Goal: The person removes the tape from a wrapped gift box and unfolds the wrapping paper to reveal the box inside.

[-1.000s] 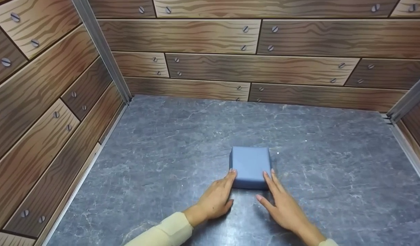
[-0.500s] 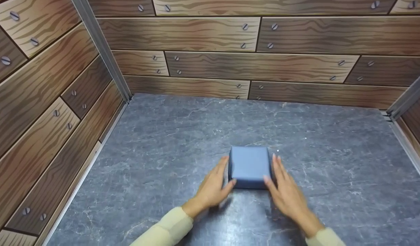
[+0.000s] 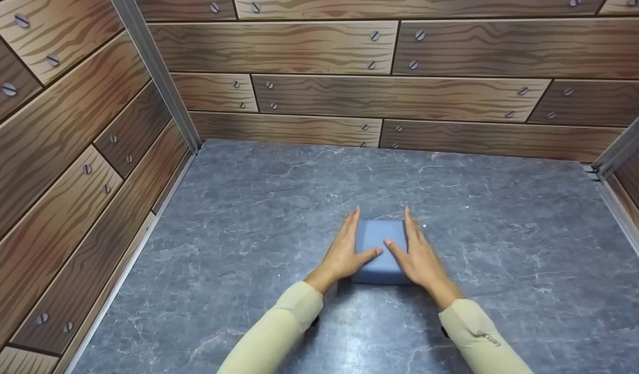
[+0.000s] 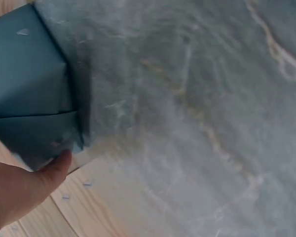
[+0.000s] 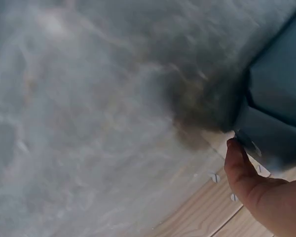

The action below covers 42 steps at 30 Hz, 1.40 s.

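Note:
A small blue box [image 3: 380,272] sits on the grey marbled table, its paper-like covering folded into flaps at one end, as the left wrist view of the box [image 4: 24,74] shows. My left hand [image 3: 343,254] lies along its left side with fingers straight, the thumb reaching over the top. Mirroring it, my right hand [image 3: 422,259] runs along the right side, fingers straight and thumb above the top face. Only part of the right hand [image 5: 269,197] shows in the right wrist view, by the dark side of the box [image 5: 286,89]. The box's underside is hidden.
Grey marbled tabletop [image 3: 257,208] surrounds the box. Panels printed like wooden planks form a back wall [image 3: 298,98] and a left wall [image 3: 80,182]. Metal posts [image 3: 153,67] stand at the corners, and a right wall [image 3: 634,192] shows at the edge.
Both hands have slid forward along the box's sides, from its near corners to past its far edge. Their thumbs have come over the top. The box stays about where it was.

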### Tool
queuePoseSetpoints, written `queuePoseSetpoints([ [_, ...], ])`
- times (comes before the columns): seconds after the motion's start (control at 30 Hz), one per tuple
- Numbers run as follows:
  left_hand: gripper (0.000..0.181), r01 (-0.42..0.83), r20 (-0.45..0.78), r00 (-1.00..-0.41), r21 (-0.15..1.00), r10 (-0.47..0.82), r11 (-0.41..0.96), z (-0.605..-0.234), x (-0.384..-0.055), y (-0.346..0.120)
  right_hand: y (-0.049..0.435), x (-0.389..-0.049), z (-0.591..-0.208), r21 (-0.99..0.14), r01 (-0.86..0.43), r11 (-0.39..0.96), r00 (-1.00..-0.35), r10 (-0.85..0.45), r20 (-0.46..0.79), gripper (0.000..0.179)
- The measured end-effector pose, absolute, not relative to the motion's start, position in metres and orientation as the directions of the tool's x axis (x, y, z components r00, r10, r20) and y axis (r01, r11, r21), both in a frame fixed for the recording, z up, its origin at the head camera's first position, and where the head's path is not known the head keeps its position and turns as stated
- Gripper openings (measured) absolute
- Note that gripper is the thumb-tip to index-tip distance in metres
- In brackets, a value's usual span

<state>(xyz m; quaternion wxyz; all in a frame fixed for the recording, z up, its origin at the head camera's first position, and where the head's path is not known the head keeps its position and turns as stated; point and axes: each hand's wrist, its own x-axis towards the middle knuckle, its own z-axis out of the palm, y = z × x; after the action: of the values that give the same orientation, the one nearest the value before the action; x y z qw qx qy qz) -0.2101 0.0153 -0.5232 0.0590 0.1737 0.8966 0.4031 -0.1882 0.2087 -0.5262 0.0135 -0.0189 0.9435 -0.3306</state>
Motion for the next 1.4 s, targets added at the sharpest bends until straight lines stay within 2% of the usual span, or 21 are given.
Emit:
queuePoseSetpoints([
  [0.3, 0.092, 0.268, 0.044, -0.931, 0.757, 0.363, 0.596, -0.527, -0.209, 0.013, 0.205, -0.183, -0.525, -0.609, 0.026, 0.793, -0.997, -0.025, -0.075, 0.084],
  [0.83, 0.092, 0.261, 0.032, -0.929, 0.763, 0.368, 0.592, -0.530, -0.185, 0.008, 0.198, -0.153, -0.524, -0.596, 0.030, 0.803, -0.999, 0.017, -0.027, 0.083],
  [1.23, 0.096, 0.252, 0.025, -0.933, 0.759, 0.360, 0.600, -0.530, -0.183, 0.005, 0.199, -0.153, -0.523, -0.595, 0.050, 0.803, -0.996, -0.002, -0.086, 0.086],
  [1.4, 0.094, 0.237, 0.072, -0.952, 0.786, 0.297, 0.571, -0.530, -0.187, 0.006, 0.204, -0.157, -0.519, -0.605, 0.078, 0.792, -0.992, 0.003, -0.123, 0.090],
])
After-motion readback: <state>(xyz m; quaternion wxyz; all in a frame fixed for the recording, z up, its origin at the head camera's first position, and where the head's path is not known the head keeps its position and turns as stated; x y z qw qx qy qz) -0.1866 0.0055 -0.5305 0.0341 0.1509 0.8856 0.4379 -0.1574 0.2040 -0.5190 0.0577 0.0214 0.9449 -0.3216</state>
